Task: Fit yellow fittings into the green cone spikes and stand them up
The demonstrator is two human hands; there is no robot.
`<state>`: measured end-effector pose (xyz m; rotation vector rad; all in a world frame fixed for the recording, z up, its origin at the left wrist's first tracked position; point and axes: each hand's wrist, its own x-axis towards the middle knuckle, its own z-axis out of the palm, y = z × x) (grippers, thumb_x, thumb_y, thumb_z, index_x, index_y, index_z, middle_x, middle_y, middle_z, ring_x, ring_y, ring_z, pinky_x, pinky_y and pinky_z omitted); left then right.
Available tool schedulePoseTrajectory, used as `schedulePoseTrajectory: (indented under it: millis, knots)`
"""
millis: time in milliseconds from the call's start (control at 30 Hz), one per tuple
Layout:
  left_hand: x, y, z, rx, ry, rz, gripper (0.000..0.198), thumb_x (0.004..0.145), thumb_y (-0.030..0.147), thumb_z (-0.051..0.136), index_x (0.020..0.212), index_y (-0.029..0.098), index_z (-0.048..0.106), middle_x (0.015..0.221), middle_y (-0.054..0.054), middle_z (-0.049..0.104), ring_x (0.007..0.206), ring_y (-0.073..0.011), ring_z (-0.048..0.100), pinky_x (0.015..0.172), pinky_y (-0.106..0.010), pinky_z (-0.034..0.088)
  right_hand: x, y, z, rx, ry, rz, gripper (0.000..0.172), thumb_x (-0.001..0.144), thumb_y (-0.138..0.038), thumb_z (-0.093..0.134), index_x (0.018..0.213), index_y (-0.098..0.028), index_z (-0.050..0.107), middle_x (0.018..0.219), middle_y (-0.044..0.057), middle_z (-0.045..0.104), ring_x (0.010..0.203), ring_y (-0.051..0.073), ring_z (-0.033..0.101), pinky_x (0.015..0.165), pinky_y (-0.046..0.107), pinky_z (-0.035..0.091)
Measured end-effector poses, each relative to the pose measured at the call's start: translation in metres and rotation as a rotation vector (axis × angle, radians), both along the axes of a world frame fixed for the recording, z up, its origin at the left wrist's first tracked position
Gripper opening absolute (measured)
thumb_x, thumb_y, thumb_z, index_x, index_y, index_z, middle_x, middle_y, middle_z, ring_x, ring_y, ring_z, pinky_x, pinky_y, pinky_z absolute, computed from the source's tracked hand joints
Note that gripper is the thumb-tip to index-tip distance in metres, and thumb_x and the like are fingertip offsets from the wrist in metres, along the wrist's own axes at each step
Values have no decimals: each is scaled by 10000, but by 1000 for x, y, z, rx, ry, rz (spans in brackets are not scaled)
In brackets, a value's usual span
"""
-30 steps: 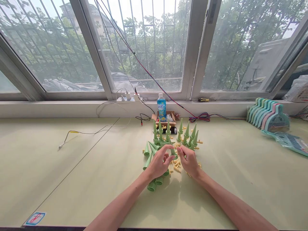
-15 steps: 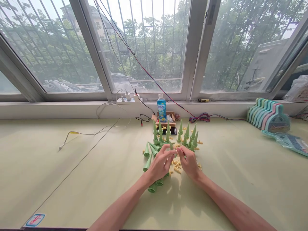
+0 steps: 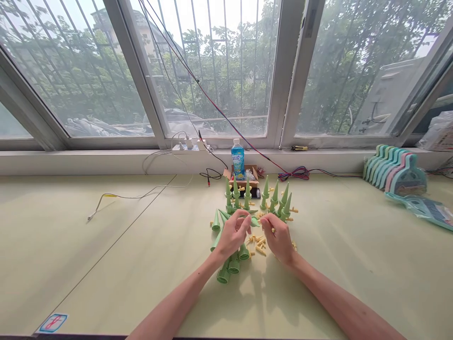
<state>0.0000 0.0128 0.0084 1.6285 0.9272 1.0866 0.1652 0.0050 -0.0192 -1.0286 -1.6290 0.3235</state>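
My left hand (image 3: 234, 232) is closed, thumb and fingers pinching a green cone-shaped spike (image 3: 254, 221) that is partly hidden by the fingers. Right beside it, my right hand (image 3: 279, 237) is closed around a small yellow valve (image 3: 273, 230), its tip just showing in the curled fingers. Loose yellow valves (image 3: 261, 246) lie on the table between and below the hands. To the left, several loose green cones (image 3: 222, 276) rest on their sides, some tucked behind my left hand. Behind my right hand stand upright green spikes (image 3: 283, 203) fitted with yellow valves.
More upright green spikes (image 3: 236, 194) stand at the back, in front of a dark phone-like slab (image 3: 255, 192). A blue bottle (image 3: 238, 158) stands by a small cardboard box (image 3: 253, 181). Bundled cable (image 3: 296, 173) lies near the sill; dustpan-like pieces (image 3: 408, 174) are at the right.
The green spike between my hands has tilted, its wide end now facing up toward the left. My left hand has shifted slightly left, and a yellow valve now shows in my right fingers.
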Motion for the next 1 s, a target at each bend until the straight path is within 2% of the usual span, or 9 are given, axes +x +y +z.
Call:
schedulePoseTrajectory:
  millis: [67, 200, 300, 400, 600, 833, 1000]
  knots:
    - [0, 1, 1, -127, -42, -75, 362, 918, 544, 501, 1001, 192, 500, 647, 27, 598, 383, -61, 420, 362, -174, 302, 1, 1, -1, 8, -12, 16, 337, 1016, -347, 400, 732, -191, 495, 654, -20, 483, 574, 117, 413, 565, 241, 346]
    - [-1, 1, 5, -295, -156, -157, 370, 886, 543, 562, 869, 179, 497, 629, 18, 607, 377, -59, 445, 353, -171, 333, 1, 2, -1, 15, -27, 39, 324, 1014, -331, 411, 736, -189, 499, 655, -22, 487, 579, 115, 416, 569, 238, 350]
    - [-2, 2, 7, -374, -239, -162, 386, 849, 528, 624, 781, 174, 486, 623, 21, 587, 411, -55, 458, 364, -163, 350, 1, 1, 1, 19, -41, 59, 318, 1014, -332, 414, 745, -190, 505, 660, -20, 499, 583, 116, 424, 569, 237, 356]
    - [-2, 4, 8, -430, -302, -142, 394, 813, 526, 670, 782, 177, 490, 618, 28, 570, 423, -52, 439, 359, -160, 340, 1, 0, 2, 16, -66, 74, 281, 1011, -325, 428, 788, -191, 534, 693, -12, 532, 597, 119, 449, 582, 238, 376]
    - [-2, 6, 3, -464, -384, -110, 398, 779, 519, 712, 805, 180, 505, 570, 47, 506, 442, -61, 417, 353, -161, 319, 1, 1, 1, 15, -104, 122, 201, 1011, -289, 432, 904, -198, 575, 797, 10, 589, 671, 133, 516, 631, 244, 418]
    - [-3, 6, 2, -471, -372, -128, 394, 779, 507, 724, 841, 178, 516, 576, 54, 504, 442, -51, 429, 384, -153, 331, 1, 1, 0, 39, -103, 115, 237, 1011, -272, 428, 820, -194, 544, 741, -3, 548, 640, 126, 476, 623, 239, 394]
    - [-3, 6, 0, -452, -373, -143, 384, 791, 494, 719, 855, 176, 511, 575, 67, 488, 427, -42, 431, 395, -155, 342, 0, 1, -4, -15, -95, 102, 278, 1004, -299, 433, 758, -193, 506, 670, -16, 490, 592, 122, 419, 580, 241, 360]
